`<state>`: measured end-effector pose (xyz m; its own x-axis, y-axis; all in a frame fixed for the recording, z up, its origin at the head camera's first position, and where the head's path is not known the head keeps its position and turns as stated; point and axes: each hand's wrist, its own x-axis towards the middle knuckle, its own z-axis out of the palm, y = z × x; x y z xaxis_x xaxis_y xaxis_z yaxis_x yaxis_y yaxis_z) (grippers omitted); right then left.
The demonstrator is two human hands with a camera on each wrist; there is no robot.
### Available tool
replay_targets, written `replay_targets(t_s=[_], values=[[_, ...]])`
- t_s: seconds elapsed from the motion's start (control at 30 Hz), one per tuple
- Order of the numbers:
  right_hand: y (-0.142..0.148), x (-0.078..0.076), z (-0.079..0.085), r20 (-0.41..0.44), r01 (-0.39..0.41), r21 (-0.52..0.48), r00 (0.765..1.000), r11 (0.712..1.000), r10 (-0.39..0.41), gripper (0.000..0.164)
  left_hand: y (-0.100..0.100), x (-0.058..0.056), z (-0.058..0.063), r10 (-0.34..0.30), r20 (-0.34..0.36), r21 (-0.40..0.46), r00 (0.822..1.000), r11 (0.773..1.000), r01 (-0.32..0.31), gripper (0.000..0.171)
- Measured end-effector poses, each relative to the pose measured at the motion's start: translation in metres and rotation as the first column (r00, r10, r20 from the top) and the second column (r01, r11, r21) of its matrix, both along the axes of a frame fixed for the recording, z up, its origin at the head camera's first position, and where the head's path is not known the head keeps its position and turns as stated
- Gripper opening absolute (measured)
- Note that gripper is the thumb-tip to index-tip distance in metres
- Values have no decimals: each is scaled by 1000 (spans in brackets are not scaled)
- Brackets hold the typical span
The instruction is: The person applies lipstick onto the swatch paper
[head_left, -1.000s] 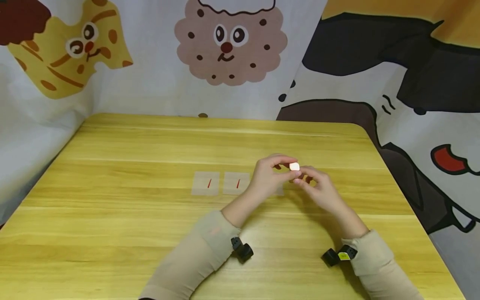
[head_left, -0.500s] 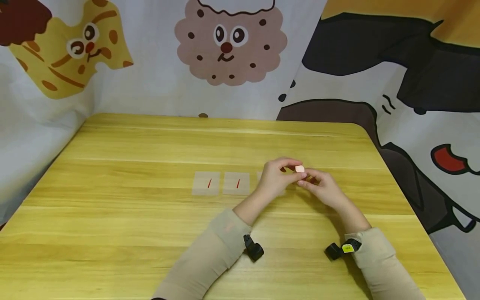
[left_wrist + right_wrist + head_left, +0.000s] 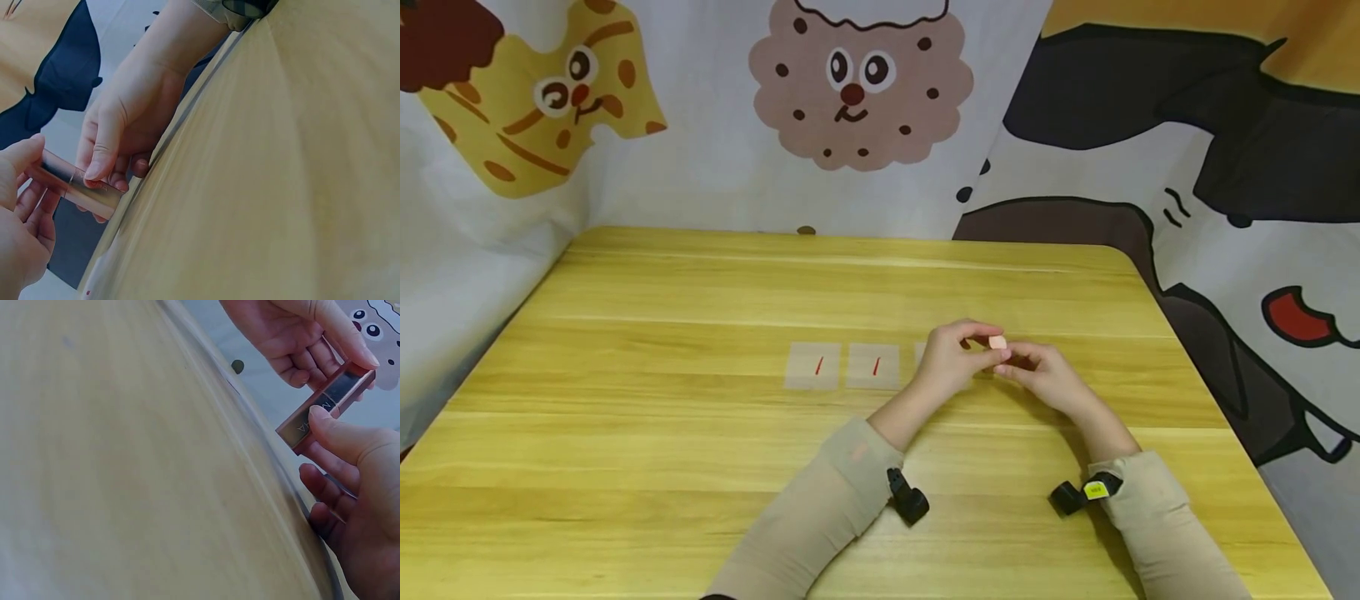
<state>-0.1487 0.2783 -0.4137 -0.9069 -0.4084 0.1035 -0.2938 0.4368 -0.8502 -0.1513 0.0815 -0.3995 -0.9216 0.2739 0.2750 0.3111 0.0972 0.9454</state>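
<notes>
Both hands hold a lipstick (image 3: pixel 326 407), a slim, square-sided, rose-gold tube with lettering on one face. My left hand (image 3: pixel 951 358) pinches one end between thumb and fingertips. At the other end, my right hand (image 3: pixel 1048 379) grips the tube, its thumb lying over the lettering in the right wrist view. Seen from the head, only a pale pink end of the tube shows between the fingers, raised over the table. In the left wrist view the lipstick slants between the two hands, its seam partway along the body.
Below the hands is a wood-grain table (image 3: pixel 647 467). A paper square (image 3: pixel 801 377) and another paper square (image 3: pixel 861 377), each with a red stroke, lie left of the hands. A third square (image 3: pixel 919 353) is mostly hidden by the left hand. A cartoon-print curtain (image 3: pixel 700 167) hangs behind.
Both hands have shifted slightly right and a little nearer with the lipstick, the left hand most. Its visible end no longer glares bright white. Both grips stay on it.
</notes>
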Motion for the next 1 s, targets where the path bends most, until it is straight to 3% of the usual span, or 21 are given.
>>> replay_targets(t_s=[0.3,0.53,1.0], values=[[3,-3,-4,8,-39,5,999,999,39,25,1,0,-5,-1,10,0,1000,1000,1,28],[5,-4,-2,62,-48,7,997,999,47,26,3,0,-7,-5,18,-12,1000,1000,5,31],[2,-1,5,51,-74,43,996,996,72,18,7,1,-11,1,50,0,999,1000,-1,31]])
